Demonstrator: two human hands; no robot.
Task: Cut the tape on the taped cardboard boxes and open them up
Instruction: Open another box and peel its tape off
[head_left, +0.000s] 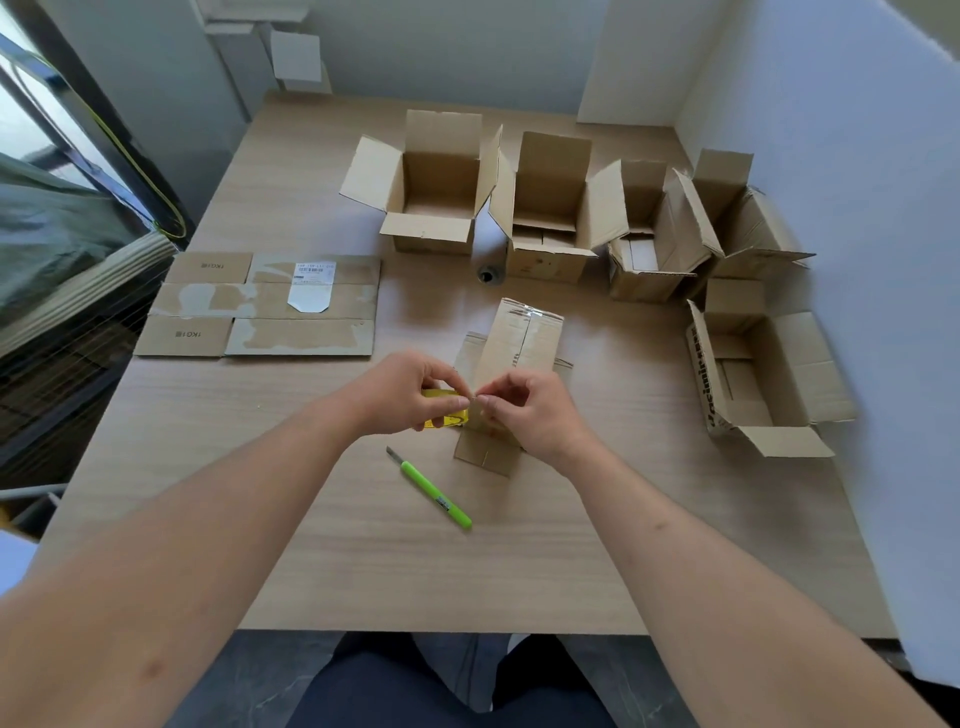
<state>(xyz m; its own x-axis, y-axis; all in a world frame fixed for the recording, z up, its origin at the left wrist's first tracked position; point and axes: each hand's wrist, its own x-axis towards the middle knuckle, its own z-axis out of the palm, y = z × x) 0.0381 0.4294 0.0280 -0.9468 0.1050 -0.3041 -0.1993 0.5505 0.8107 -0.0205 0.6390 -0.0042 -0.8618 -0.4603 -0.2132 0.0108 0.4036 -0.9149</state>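
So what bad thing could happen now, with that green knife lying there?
The slim green utility knife lies on the light wooden table with its blade tip out, just below the left hand and right hand. A lowered wrist might brush the blade. Both hands pinch something small above the small taped cardboard box; a sudden tug could knock that box.

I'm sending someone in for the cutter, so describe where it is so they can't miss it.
On the wooden table, look at the near edge, just in front of the small taped box in the middle. The cutter lies flat there, untouched: a slim, bright green pen-shaped knife, the only green thing among brown cardboard.
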